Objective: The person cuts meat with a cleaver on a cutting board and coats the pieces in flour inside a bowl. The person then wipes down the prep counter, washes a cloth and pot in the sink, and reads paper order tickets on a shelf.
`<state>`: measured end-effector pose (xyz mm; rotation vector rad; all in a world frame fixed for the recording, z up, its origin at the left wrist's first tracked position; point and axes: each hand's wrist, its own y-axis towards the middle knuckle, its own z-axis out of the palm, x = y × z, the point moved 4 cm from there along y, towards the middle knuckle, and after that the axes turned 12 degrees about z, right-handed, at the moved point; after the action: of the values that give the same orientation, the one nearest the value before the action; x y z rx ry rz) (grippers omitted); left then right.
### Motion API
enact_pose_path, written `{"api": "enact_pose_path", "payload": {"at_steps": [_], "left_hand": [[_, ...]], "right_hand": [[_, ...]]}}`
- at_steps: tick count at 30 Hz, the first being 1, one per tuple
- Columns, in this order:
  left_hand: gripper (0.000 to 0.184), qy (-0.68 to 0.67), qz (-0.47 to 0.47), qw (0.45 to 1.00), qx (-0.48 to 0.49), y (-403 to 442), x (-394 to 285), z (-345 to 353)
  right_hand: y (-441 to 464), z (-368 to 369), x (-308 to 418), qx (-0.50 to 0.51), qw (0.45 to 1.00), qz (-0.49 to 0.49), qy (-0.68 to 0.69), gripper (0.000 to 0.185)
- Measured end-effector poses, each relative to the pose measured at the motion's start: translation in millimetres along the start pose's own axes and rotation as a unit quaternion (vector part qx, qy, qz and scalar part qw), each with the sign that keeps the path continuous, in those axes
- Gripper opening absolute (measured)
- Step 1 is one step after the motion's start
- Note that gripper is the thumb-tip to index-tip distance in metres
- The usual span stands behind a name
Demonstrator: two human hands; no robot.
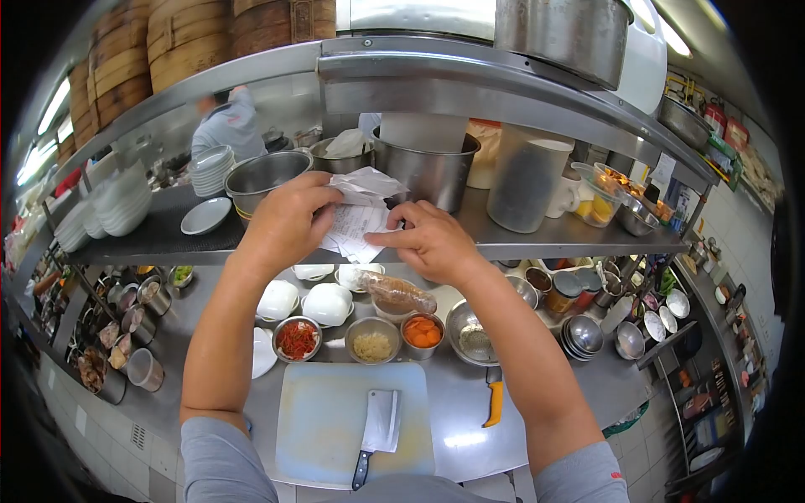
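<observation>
Several printed paper slips (356, 222) overlap at the front edge of the steel shelf, between my two hands. My left hand (289, 214) is closed on their left side, thumb and fingers pinching the paper. On the right side, my right hand (432, 239) has its fingers curled at the paper's edge, with one fingertip lying on the printed face. Below, a cleaver (381, 423) with a dark handle lies on a white cutting board (302, 419). A yellow-handled knife (493, 402) rests to the right of the board, its upper end near a metal strainer bowl.
Behind the board stand bowls of red strips (297, 339), pale chopped pieces (371, 346) and orange slices (423, 333). A large steel pot (428, 168) stands behind the slips. Stacked white bowls (122, 201) are at left. Another person (228, 126) is beyond the shelf.
</observation>
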<state>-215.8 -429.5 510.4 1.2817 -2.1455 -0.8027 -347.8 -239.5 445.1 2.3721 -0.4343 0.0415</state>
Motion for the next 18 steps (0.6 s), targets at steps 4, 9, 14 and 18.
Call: {"api": "enact_pose_path", "payload": {"at_steps": [4,9,14,18], "left_hand": [[0.026,0.028,0.080,0.996,-0.031,9,2,-4],[0.030,-0.012,0.073,0.997,-0.018,21,3,-13],[0.029,-0.015,0.081,0.997,-0.013,20,3,-15],[0.038,0.026,0.119,0.992,0.039,14,-19,-3]], "right_hand": [[0,2,-1,0.015,1.000,0.003,-0.011,0.049],[1,0,2,0.043,0.999,0.006,-0.028,0.052],[2,0,6,0.038,0.999,0.005,-0.031,0.056],[2,2,4,0.055,0.997,0.014,-0.051,0.053]]}}
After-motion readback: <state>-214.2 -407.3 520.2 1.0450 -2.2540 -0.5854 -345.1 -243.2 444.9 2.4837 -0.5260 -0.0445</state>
